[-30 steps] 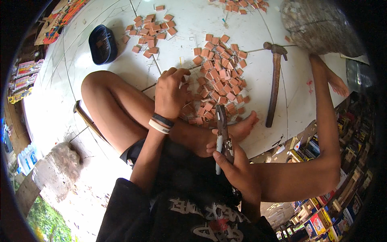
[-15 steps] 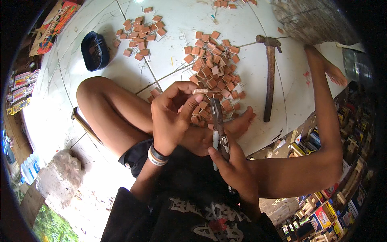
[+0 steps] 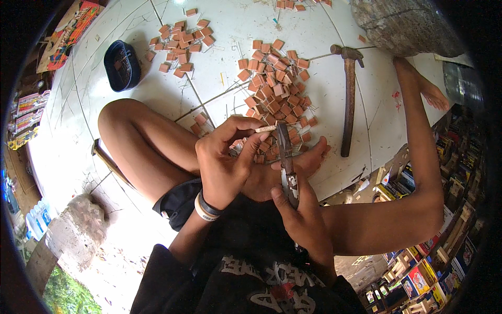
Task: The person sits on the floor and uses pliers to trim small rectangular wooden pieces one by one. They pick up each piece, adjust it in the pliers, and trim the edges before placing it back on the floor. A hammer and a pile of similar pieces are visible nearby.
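Between the thumb and fingers of my left hand (image 3: pixel 222 165) is a small wooden block (image 3: pixel 265 129), held edge up. My right hand (image 3: pixel 303 217) is wrapped round the worn handles of a pair of pliers (image 3: pixel 285 152). The dark jaws of the pliers meet the right end of the block; whether they grip a wire there is too small to tell. Just beyond my hands lies a heap of reddish-brown square blocks (image 3: pixel 277 94), many with thin metal wires sticking out.
A hammer (image 3: pixel 349 104) lies right of the heap. Farther left are a smaller group of blocks (image 3: pixel 183 44) and a dark blue container (image 3: pixel 123 65) with thin pieces inside. A big grey stone (image 3: pixel 405 26) stands at the far right. My bent legs frame the tiled floor (image 3: pixel 219 68).
My left hand has brought the block slightly right and down, against the pliers' jaws. The handles of the pliers, apart before, are squeezed together now.
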Demonstrator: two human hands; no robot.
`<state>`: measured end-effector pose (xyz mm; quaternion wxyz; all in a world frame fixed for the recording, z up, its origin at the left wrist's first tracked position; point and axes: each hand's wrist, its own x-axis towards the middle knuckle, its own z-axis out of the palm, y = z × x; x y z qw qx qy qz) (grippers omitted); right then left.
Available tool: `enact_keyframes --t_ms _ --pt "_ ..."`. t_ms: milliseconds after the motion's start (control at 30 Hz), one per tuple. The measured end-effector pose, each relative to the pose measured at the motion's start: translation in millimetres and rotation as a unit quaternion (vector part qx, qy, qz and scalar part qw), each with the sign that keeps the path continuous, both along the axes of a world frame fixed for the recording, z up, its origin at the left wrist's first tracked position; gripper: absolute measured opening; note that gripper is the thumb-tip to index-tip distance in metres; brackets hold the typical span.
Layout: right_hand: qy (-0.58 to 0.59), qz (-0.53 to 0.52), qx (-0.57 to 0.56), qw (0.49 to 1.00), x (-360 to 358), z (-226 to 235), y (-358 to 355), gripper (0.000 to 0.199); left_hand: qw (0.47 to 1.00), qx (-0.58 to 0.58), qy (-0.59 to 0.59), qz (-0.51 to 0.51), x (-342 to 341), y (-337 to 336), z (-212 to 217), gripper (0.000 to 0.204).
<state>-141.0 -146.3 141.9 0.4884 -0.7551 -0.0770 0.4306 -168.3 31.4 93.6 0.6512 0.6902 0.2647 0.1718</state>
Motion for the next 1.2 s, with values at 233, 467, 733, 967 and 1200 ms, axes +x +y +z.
enact_keyframes --t_ms 233,467,733,967,1200 --pt "0.269 -0.059 0.054 0.96 5.2 5.7 -4.1 0.044 0.969 -0.208 -0.113 0.072 3.0 -15.3 -5.0 0.013" --pt "-0.204 0.028 -0.125 0.971 -15.5 -1.1 16.5 0.054 0.988 0.112 -0.081 0.073 1.2 -16.9 3.1 0.014" --pt "-0.248 0.024 -0.068 0.966 -6.5 -7.2 17.5 0.05 0.994 -0.016 -0.078 0.075 7.7 -10.3 12.3 0.014" --pt "-0.141 -0.025 -0.051 0.988 9.8 4.5 -1.1 0.057 0.97 -0.242 0.025 0.01 3.9 17.7 27.4 0.024" --pt "-0.052 0.029 -0.027 0.998 12.0 7.8 -5.0 0.052 0.963 -0.268 0.034 -0.027 1.5 22.5 29.9 0.022"
